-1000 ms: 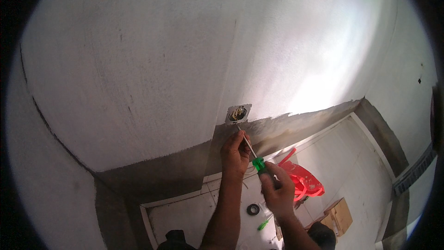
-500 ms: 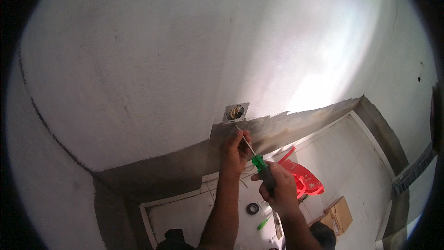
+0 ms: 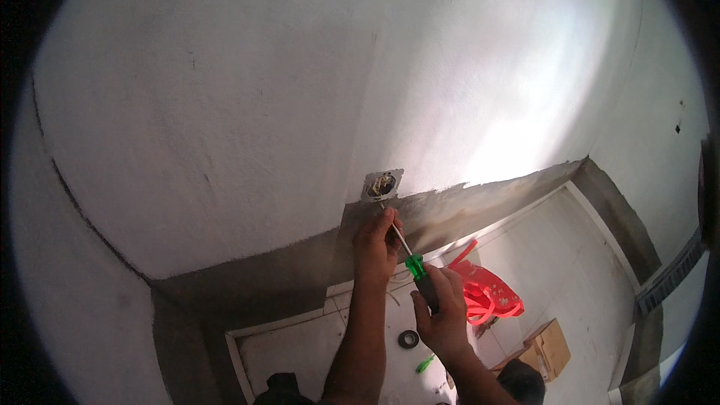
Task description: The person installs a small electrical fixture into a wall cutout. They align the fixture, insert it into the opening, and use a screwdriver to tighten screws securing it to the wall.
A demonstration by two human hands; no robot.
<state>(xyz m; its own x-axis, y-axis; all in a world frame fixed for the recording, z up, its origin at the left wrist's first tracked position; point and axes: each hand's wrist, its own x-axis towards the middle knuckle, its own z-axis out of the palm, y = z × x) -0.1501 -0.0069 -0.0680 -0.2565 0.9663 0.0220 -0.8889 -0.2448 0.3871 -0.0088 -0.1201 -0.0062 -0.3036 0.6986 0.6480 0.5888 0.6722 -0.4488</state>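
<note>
A screwdriver [image 3: 421,279] with a green and black handle slants up toward the wall. My right hand [image 3: 448,311] is closed round its handle. Higher up, my left hand [image 3: 378,238] pinches the metal shaft near the tip, its fingers just under the wall fitting. That fitting is a square metal socket frame [image 3: 370,190] set in the wall, with yellowish parts showing inside its round opening. The tip of the shaft meets the lower edge of the frame; a screw there is too small to make out.
On the floor lie a roll of black tape [image 3: 408,339], a small green screwdriver [image 3: 425,364], a red bag [image 3: 491,291] and a cardboard box [image 3: 551,349]. Bare grey plaster [image 3: 262,270] runs along the bottom of the white wall [image 3: 285,105].
My right hand's grip on the handle has shifted, its fingers and thumb lying differently and its wrist turned. The left hand stays at the shaft, with the tip still at the frame.
</note>
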